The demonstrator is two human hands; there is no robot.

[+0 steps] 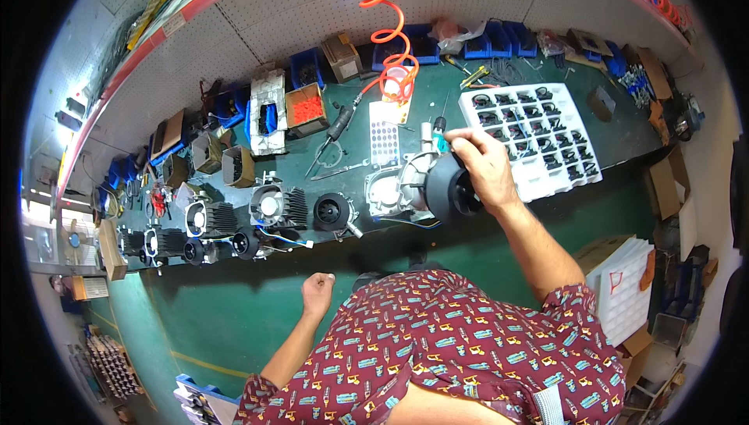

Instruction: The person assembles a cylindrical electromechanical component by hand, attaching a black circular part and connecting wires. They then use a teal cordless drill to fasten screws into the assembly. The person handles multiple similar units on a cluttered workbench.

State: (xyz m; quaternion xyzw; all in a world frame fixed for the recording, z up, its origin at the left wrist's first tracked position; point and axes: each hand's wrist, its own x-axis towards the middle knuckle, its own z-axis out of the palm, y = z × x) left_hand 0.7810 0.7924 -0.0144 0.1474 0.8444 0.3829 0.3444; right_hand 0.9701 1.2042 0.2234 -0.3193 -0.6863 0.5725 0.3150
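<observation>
My right hand (485, 167) is closed on the rim of a black round fan wheel (446, 191), which is tilted on its side against a silver metal motor housing (413, 179) at the bench's front edge. Its thumb is largely hidden. Just beyond my fingertips is a screwdriver (439, 135) with a teal and black handle. My left hand (317, 294) hangs low in front of the bench, fingers curled in, with nothing visible in it. Left of the housing lies another motor unit with a black fan (331, 212).
A white foam tray (532, 179) of small black parts lies right of my right hand. Several finned motor housings (204, 220) line the bench's left edge. An orange coiled hose (398, 39) hangs over the middle, above a power driver (340, 122). Blue bins (499, 40) stand behind.
</observation>
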